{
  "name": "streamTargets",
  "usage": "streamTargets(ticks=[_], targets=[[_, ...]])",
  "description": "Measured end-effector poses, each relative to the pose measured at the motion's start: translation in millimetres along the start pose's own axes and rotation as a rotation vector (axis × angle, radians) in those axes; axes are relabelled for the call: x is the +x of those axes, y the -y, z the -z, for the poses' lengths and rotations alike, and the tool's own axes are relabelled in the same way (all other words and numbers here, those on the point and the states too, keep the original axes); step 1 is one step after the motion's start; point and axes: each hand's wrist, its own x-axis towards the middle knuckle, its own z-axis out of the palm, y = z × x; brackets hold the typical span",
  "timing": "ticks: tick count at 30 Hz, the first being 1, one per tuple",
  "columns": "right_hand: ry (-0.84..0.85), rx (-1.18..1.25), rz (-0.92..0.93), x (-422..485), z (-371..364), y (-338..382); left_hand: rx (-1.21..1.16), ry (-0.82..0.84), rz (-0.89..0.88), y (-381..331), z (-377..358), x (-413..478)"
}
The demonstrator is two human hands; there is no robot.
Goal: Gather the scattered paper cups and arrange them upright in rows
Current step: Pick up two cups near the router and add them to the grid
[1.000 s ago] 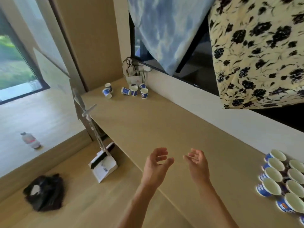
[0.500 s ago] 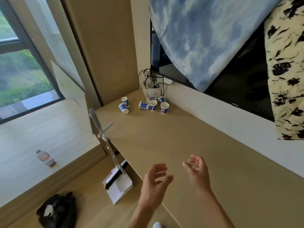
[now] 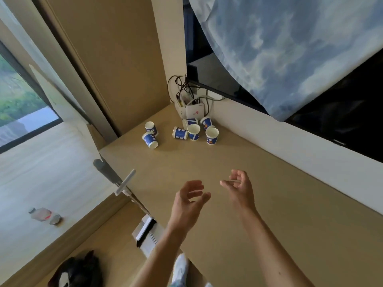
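Left hand and right hand hover side by side over the counter, fingers loosely curled, grasping nothing. In the counter's far corner lie the paper cups, some upright, some tipped over, just before a white box with cables.

The left hand and the right hand hover above the counter near its front edge. Their palms are turned toward each other, fingers loosely curled, holding nothing. Blue-and-white paper cups are scattered at the counter's far end, some upright and some on their sides. Most are bunched in the back corner just beside a white box with cables. A long-handled dustpan leans against the front edge.
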Motion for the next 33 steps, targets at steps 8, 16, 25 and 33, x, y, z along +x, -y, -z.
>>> streamTargets(ticks=[8, 16, 25, 33], targets=[[-0.1, -0.141, -0.074, 78.7, -43.2, 10.0, 0.096, 0.151, 0.03, 1.5, 6.4, 149.1], [-0.138, -0.332, -0.097, 190.0, -110.1, 2.7, 0.475, 0.118, -0.077, 18.7, 12.1, 327.4], [-0.147, -0.44, -0.111, 279.5, -140.3, -18.9, 0.937, 0.066, -0.225, 42.8, -7.7, 439.7], [-0.08, -0.553, -0.097, 327.5, -156.8, -25.7, 1.175, 0.146, -0.297, 56.4, -19.2, 475.7]])
